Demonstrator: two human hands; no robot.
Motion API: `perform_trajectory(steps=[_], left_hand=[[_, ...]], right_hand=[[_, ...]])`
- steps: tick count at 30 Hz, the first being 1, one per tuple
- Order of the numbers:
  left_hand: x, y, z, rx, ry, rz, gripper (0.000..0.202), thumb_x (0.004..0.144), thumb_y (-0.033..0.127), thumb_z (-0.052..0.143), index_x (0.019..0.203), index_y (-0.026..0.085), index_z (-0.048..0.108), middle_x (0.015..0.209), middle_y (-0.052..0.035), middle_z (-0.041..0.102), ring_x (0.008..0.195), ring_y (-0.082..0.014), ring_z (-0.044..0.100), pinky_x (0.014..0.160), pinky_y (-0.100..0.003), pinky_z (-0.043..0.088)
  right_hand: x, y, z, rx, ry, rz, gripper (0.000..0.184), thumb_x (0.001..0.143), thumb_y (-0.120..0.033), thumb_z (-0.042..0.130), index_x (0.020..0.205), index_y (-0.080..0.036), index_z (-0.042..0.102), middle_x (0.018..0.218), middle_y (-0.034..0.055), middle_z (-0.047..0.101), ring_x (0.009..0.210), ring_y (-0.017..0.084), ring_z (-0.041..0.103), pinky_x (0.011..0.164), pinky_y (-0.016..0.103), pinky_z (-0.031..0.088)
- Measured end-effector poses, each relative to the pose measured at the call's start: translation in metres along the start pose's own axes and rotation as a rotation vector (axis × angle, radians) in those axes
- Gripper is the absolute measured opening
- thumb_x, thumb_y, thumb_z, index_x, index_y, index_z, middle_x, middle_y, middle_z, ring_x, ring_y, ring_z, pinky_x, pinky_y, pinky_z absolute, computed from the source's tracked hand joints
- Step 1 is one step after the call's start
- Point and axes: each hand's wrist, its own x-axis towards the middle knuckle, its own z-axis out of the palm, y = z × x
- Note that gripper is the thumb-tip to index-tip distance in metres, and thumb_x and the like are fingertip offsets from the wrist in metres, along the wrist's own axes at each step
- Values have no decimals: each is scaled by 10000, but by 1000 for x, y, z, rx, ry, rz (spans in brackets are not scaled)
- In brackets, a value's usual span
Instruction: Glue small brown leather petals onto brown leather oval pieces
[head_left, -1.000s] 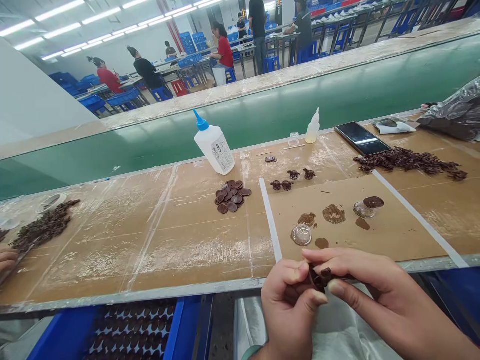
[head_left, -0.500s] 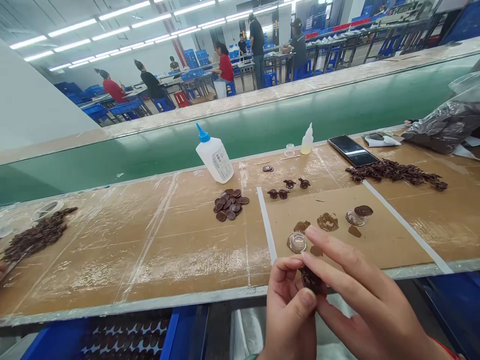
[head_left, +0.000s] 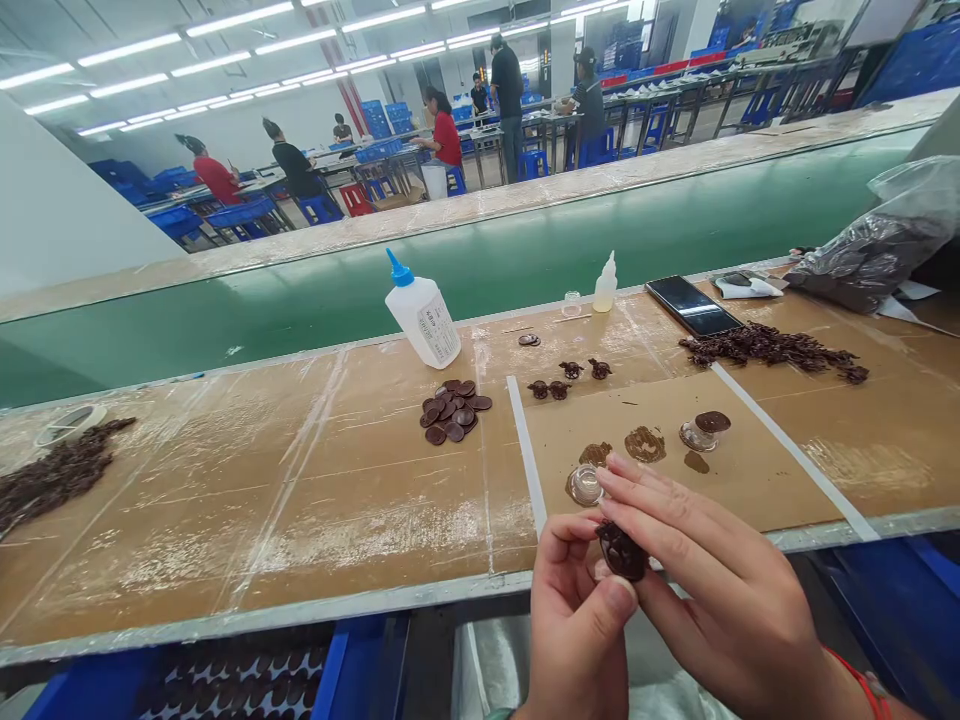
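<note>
The dark brown moulded piece [head_left: 621, 552] sits between your hands, just above the bench's front edge, with a knobbly, lumpy outline. Its long axis runs diagonally, from upper left to lower right.

Your left hand [head_left: 577, 625] comes up from below with its fingers curled and thumb [head_left: 619, 598] raised, closed around the piece's lower side. Your right hand [head_left: 712, 570] reaches in from the right, its fingers [head_left: 660, 500] stretched out flat and pointing up and to the left, with the piece against the underside of the hand. (Whether the right hand is truly gripping or only steadying it, you can't tell from this view.) A red cord [head_left: 862, 685] circles your right wrist.

Just past your fingertips, a small clear plastic cup [head_left: 584, 485] stands on a brown-stained cardboard sheet [head_left: 675, 450]. A second cup [head_left: 695, 436] sits further along, beside a dark disc [head_left: 712, 422]. Beyond the sheet are four small dark pieces [head_left: 570, 378], and to its left lies a cluster of dark discs [head_left: 450, 411]. Further back stand a white glue bottle [head_left: 422, 320] with a blue nozzle and a small squeeze bottle [head_left: 605, 285], near a phone [head_left: 692, 305] and a heap of dark scraps [head_left: 772, 347]. Below the bench, a blue crate [head_left: 360, 675] holds rows of dark pieces.
</note>
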Motion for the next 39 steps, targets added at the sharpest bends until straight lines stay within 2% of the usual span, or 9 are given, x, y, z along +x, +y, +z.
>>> perform_trajectory(steps=[7, 12, 14, 18, 23, 28, 31, 34, 39], left_hand=[[-1, 7, 2, 12, -59, -52, 333, 744, 338, 861, 1027, 236, 718, 1064, -48, 647, 855, -165, 637, 707, -220, 542], [4, 13, -9, 90, -25, 87, 328, 859, 383, 716, 1142, 223, 673, 1270, -105, 565, 1060, -249, 590, 827, -324, 559], [8, 17, -13, 207, -9, 191, 271, 890, 373, 689, 1125, 238, 679, 1204, -85, 591, 1061, -233, 578, 844, -309, 551], [19, 33, -14, 614, -102, 425, 87, 913, 303, 677, 902, 219, 695, 866, -12, 616, 798, -140, 564, 741, -202, 485], [27, 57, -2, 1044, -249, 328, 274, 904, 292, 647, 666, 171, 585, 653, 1, 567, 638, -144, 507, 633, -240, 406], [31, 73, 9, 1204, -337, 259, 233, 871, 242, 649, 656, 164, 608, 639, 5, 590, 611, -134, 509, 600, -230, 385], [37, 81, 8, 1264, -363, 185, 218, 856, 235, 643, 653, 160, 624, 632, 1, 595, 605, -136, 509, 579, -228, 380], [52, 92, -1, 1340, -302, 198, 225, 855, 277, 646, 667, 154, 662, 626, -9, 612, 596, -144, 519, 557, -230, 382], [106, 109, -19, 1517, -104, 397, 158, 865, 242, 620, 760, 156, 700, 682, -26, 679, 641, -180, 606, 598, -255, 450]], right_hand=[[-3, 6, -3, -14, -44, -5, 443, 858, 31, 511, 1280, -91, 565, 1349, 145, 568, 1293, 301, 500, 1088, 501, 456], [-2, 8, -6, -23, -70, -10, 389, 858, 21, 542, 1230, -86, 587, 1330, 153, 581, 1282, 298, 513, 1097, 501, 454], [-3, 8, -6, -17, -88, -27, 376, 863, 14, 537, 1221, -90, 588, 1323, 154, 590, 1278, 299, 520, 1095, 513, 456], [-3, 10, -4, -10, -118, -54, 388, 879, -13, 513, 1249, -114, 578, 1311, 144, 605, 1255, 289, 545, 1092, 522, 457], [-2, 12, -6, -29, -147, -90, 382, 868, 0, 479, 1220, -94, 594, 1310, 158, 603, 1250, 287, 548, 1111, 521, 431], [-5, 13, -3, -32, -204, -94, 400, 890, 7, 457, 1262, -91, 566, 1358, 147, 568, 1310, 266, 492, 1159, 513, 362], [-7, 13, -3, -70, -234, -38, 465, 941, -56, 500, 1404, -65, 462, 1460, 166, 456, 1397, 325, 356, 1154, 574, 322], [-9, 15, -12, -96, -145, 40, 617, 939, -199, 637, 1490, -95, 381, 1510, 170, 380, 1397, 391, 324, 1148, 601, 301], [-24, 25, -36, -87, 221, 298, 459, 889, -92, 619, 1302, -292, 618, 1317, 34, 586, 1254, 391, 505, 1117, 570, 367]])
